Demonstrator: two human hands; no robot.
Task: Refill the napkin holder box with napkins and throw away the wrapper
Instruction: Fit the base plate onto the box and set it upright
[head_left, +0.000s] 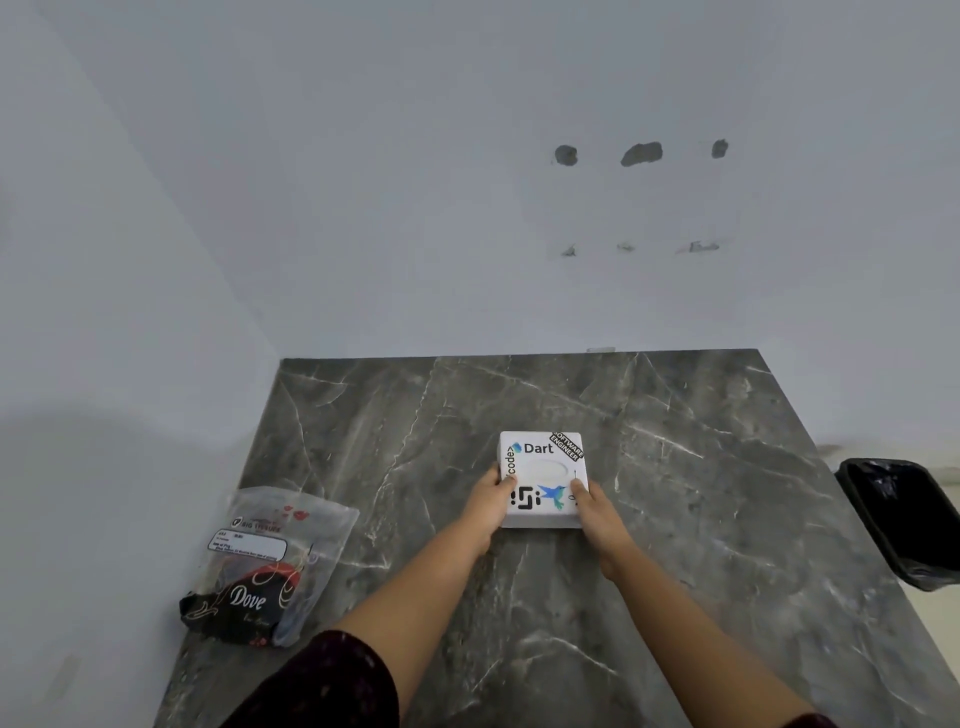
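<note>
Head view: two hands' (480, 506) (597, 512) grips closed on one box (543, 480), one wrapper (265, 566), seemingly one bin (904, 519).

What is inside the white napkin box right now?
Cannot tell. The white napkin box is closed, both hands gripping its sides; no napkin pokes through the oval slot on top. Its contents are covered.

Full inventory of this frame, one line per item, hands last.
napkin holder box: 1, white with stickers, centre of the counter, held on both sides
napkin pack: 1, clear and black wrapper, counter's left edge
bin: 1, black with liner, off the counter's right edge
counter: 1, dark grey marble, against the wall
wall: white, patched holes upper right
left hand: 1, on the box's left side
right hand: 1, on the box's right side
</note>
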